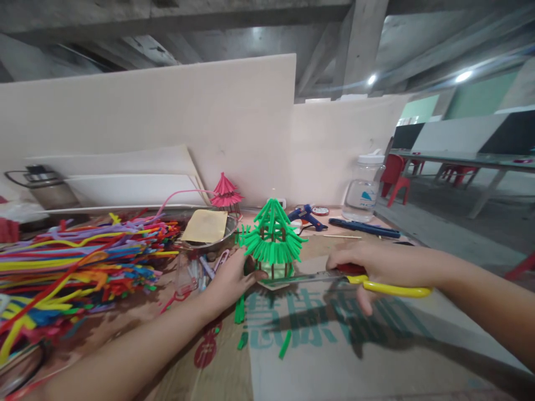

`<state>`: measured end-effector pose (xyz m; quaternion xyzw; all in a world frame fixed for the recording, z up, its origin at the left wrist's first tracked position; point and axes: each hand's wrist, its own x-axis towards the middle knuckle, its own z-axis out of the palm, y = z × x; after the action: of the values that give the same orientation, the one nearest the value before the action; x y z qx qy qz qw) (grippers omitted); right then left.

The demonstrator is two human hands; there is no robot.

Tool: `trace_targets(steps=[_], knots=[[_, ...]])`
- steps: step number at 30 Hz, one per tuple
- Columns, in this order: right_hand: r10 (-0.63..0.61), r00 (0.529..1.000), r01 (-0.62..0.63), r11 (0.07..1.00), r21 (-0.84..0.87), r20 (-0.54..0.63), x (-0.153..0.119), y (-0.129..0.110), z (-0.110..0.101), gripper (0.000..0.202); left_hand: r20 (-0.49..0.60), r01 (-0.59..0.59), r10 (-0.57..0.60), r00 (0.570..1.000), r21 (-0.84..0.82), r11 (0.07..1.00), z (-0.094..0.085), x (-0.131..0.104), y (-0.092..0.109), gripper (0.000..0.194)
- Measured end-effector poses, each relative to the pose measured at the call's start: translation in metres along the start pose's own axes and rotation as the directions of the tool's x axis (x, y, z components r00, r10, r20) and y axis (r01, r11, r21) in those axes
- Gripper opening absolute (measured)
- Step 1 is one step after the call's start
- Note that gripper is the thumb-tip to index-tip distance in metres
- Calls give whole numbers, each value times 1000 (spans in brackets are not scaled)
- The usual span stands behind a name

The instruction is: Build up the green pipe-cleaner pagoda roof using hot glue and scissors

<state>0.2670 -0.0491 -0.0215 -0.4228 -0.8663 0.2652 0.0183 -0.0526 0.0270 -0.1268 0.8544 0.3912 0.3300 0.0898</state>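
Observation:
In the middle stands a small pavilion model [273, 245] with two tiers of bright green pipe-cleaner roofing on thin brown posts. My left hand [234, 275] is closed on its base at the left side, thumb toward the front. My right hand [371, 264] grips a pair of scissors [397, 288] with yellow and red on the handles. Their blades point left, across the front of the model's base close to my left thumb; whether they touch it I cannot tell. Cut green pieces [285, 344] lie on the board below the model.
A heap of coloured pipe cleaners [83, 262] covers the left side. Behind are a pink pavilion model [225, 192], a yellow card [204, 225] on a round dish, a blue glue gun [309, 216], a water bottle [363, 189] and a dark blue tool [363, 227].

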Motion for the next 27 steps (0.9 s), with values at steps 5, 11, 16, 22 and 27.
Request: trace_targets(steps=[5,11,16,22,27], knots=[[12,997,-18,997,-77,-78,-2,7,-4,19,37,14,-13,999,-18,1000,-2,1,2,32],[-31,994,22,996,-85,-103,-2,3,-8,12,28,79,-78,997,-45,996,-1,3,-2,17],[-9,994,9,1000,-6,-108,0,6,-6,10,-26,19,-23,999,-120,993,-3,4,4,33],[16,998,-9,994,112,-68,1,12,-5,12,25,15,-13,1000,-78,997,-7,4,12,42],[3,997,2,998,61,-72,0,11,-6,11,27,98,-99,995,16,995,-2,4,-1,26]])
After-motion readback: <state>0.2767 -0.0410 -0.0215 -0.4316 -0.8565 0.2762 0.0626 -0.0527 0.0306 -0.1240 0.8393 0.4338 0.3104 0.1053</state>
